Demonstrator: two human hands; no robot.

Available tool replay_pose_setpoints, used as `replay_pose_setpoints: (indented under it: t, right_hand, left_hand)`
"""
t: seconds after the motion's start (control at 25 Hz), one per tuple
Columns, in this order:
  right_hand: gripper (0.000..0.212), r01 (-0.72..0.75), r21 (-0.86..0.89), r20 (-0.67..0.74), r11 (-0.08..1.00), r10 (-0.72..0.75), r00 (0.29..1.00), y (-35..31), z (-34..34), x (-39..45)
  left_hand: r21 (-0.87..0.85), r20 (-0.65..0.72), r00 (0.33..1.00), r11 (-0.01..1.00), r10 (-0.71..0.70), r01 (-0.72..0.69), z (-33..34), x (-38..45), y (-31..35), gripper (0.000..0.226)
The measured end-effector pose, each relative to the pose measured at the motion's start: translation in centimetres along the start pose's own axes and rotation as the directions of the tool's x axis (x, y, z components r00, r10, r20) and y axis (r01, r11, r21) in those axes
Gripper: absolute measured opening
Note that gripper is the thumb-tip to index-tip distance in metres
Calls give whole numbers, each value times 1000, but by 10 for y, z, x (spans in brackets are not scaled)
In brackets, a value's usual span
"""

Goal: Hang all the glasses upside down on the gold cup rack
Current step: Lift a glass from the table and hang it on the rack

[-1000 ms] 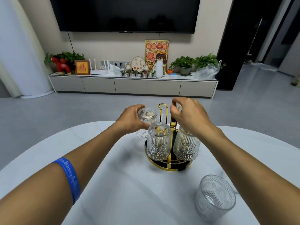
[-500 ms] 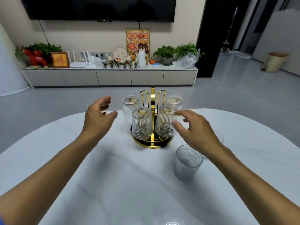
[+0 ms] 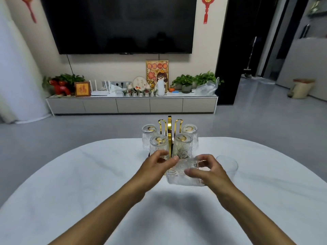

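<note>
Ribbed clear glass (image 3: 184, 171) sits in our two hands above the white table (image 3: 70, 183), just in front of the gold rack (image 3: 169, 128). Our left hand (image 3: 155, 167) and right hand (image 3: 208, 171) curl around its sides. Four glasses hang upside down on the rack; another glass (image 3: 228, 165) stands at right.

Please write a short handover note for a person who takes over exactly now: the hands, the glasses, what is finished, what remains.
Left hand and right hand: both on the ribbed glass, held in front of the gold cup rack; it is blurred.
Done: four glasses hang upside down on the rack.
Left: hang the held glass on one of the two free hooks at the back, then the last glass, standing on the table to the right.
</note>
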State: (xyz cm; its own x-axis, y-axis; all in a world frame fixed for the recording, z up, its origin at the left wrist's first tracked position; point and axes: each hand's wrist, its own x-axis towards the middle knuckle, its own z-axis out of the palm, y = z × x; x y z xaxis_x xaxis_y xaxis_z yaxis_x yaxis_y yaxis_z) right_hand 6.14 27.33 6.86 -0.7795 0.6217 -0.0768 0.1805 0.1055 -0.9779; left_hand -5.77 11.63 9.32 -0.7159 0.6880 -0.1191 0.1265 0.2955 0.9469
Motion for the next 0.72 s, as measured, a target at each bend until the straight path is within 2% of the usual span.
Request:
replay_pose_setpoints:
  t: [0.04, 0.08, 0.16, 0.28, 0.32, 0.36, 0.4, 0.44, 0.48, 0.52, 0.56, 0.6, 0.72]
  right_hand:
    - [62, 38, 177, 25, 983, -43, 999, -10, 4, 0]
    - [60, 80, 274, 50, 958, -98, 994, -19, 8, -1]
    - [59, 149, 349, 86, 925, -190, 978, -36, 15, 1]
    - [55, 139, 426, 177, 894, -233, 956, -53, 15, 19]
    - [51, 146, 397, 173, 906, -230, 958, -60, 15, 29]
    - [46, 191, 283, 136, 940, -237, 962, -67, 18, 43]
    - [42, 275, 84, 82, 958, -282, 956, -72, 21, 60]
    - [41, 373, -170, 47, 912, -370, 928, -76, 26, 77]
    - [42, 442, -428, 70, 788, -459, 886, -78, 33, 93]
    - [45, 471, -612, 135, 636, -502, 854, -78, 40, 107]
    - [48, 472, -716, 203, 514, -494, 845, -77, 48, 120]
    - [49, 466, -768, 248, 439, -467, 849, -74, 55, 133]
    - [47, 456, -807, 254, 374, -477, 841, -57, 64, 154]
  left_hand:
    - [-168, 77, 995, 982, -68, 80, 0, -1, 6, 55]
    - [-334, 134, 989, 936, -66, 107, -1, -3, 10, 55]
    - [-524, 141, 990, 851, 29, 50, -8, -2, 17, 51]
    - [-547, -18, 998, 835, 65, -64, -33, 11, 28, 71]
    - [-512, -94, 993, 852, 75, -112, -46, 21, 34, 79]
    - [-450, -171, 981, 878, 93, -162, -60, 33, 41, 85]
    - [-375, -244, 963, 904, 116, -204, -75, 47, 50, 88]
    - [-303, -307, 942, 924, 138, -234, -88, 64, 60, 90]
    - [-242, -357, 921, 936, 159, -255, -98, 83, 69, 89]
    - [-180, -392, 902, 946, 183, -270, -104, 103, 76, 88]
    - [-114, -415, 886, 954, 207, -277, -108, 122, 82, 85]
    - [-45, -424, 876, 961, 228, -271, -110, 143, 83, 83]
    - [106, -374, 889, 965, 264, -241, -105, 199, 77, 79]
